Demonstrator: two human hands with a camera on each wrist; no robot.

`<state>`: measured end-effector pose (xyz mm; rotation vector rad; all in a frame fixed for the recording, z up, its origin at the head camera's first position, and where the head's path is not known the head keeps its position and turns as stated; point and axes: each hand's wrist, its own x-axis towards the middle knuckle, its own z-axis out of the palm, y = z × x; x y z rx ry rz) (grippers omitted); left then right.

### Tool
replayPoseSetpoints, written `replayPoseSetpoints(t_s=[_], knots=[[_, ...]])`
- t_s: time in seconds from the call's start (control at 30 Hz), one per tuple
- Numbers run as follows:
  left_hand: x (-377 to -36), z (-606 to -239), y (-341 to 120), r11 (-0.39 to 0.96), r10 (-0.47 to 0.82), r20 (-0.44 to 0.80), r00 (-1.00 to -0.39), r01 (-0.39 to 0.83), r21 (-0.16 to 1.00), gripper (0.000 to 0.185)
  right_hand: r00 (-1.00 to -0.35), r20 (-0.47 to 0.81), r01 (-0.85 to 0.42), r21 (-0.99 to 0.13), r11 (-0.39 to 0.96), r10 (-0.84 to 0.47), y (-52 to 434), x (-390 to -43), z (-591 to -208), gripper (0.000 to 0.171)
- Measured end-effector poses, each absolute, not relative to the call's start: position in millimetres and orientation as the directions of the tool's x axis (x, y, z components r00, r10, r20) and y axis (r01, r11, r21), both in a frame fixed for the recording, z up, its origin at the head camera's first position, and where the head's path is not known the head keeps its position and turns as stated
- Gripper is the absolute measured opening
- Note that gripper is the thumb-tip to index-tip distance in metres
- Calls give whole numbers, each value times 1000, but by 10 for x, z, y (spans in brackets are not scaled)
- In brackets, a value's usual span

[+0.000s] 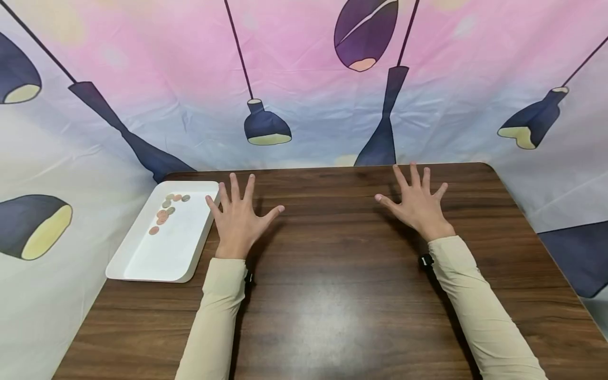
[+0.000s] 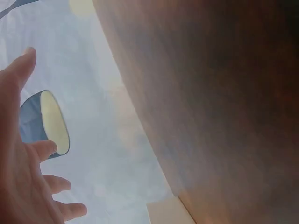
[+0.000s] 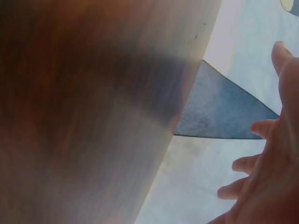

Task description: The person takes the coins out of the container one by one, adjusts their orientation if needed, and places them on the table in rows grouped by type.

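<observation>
Beyond the hands (image 1: 236,222) (image 1: 420,209) and to either side of them, the background is formed by a lightly wrinkled cloth (image 1: 304,42), in which pink is blended into pale blue and white, and by which dark printed lamps (image 1: 267,124) with yellowish openings are carried. Below the hands, a dark brown wood-grain tabletop (image 1: 332,232) is seen, its far edge backed by the cloth. Nearer than the hands, between them, a pale gleam (image 1: 328,316) of light is reflected.
</observation>
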<state>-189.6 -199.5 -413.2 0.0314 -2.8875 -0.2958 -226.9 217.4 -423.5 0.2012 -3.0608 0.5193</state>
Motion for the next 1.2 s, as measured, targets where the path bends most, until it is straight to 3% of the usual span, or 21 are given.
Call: replayPoseSetpoints(t_s=[0.3, 0.6, 0.73, 0.87, 1.0, 1.2], knots=[[-1489, -4042, -2091, 923, -160, 274, -948, -45, 381, 104, -991, 72, -133, -322, 938, -116, 2168, -2257, -4233, 100], [-1034, -3914, -2245, 717, -378, 368, -850, -17, 697, 49, -988, 105, -147, -392, 908, -114, 2074, -2261, -4254, 89], [-802, -3984, -2364, 550, -547, 341, -765, -20, 835, 40, -982, 131, -181, -416, 891, -138, 1966, -2265, -4279, 81], [-618, -4121, -2472, 445, -722, 318, -614, -61, 894, 32, -974, 143, -221, -436, 873, -175, 1851, -2266, -4300, 74], [-549, -4229, -2558, 304, -823, 208, -528, -102, 947, 41, -966, 147, -256, -443, 860, -212, 1720, -2271, -4307, 69], [-523, -4285, -2701, 128, -835, 14, -550, -169, 977, 82, -951, 169, -308, -439, 844, -259, 1387, -2297, -4276, 65]])
